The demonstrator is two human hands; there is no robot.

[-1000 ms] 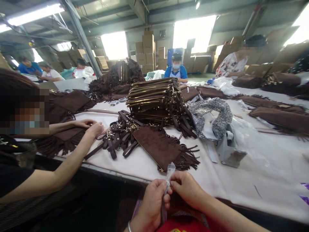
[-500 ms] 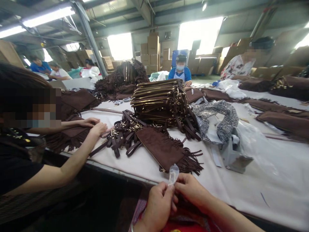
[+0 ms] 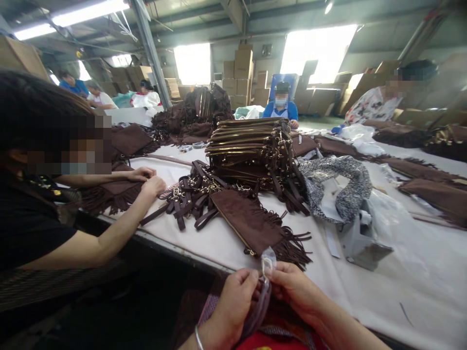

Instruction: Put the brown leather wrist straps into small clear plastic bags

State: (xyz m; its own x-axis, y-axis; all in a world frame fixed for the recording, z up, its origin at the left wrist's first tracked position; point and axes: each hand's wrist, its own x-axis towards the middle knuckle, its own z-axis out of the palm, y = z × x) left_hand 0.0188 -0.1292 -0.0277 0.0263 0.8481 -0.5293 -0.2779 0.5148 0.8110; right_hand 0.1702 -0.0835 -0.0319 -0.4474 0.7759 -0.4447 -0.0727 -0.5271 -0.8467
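My left hand and my right hand meet at the table's near edge, both pinched on a small clear plastic sleeve with a strap running down from it toward my lap. Just beyond them lies a brown suede fringed bag flat on the white table. Behind it are a heap of brown straps with gold clasps and a tall stack of finished bags.
A co-worker at my left has both hands on another fringed bag. A patterned cloth, clear plastic and a grey box lie to the right. More people, brown bags and cardboard boxes fill the far side.
My view has shifted left and down, so everything sits further right. My hands have worked the clear sleeve slightly higher; a loop now shows inside it.
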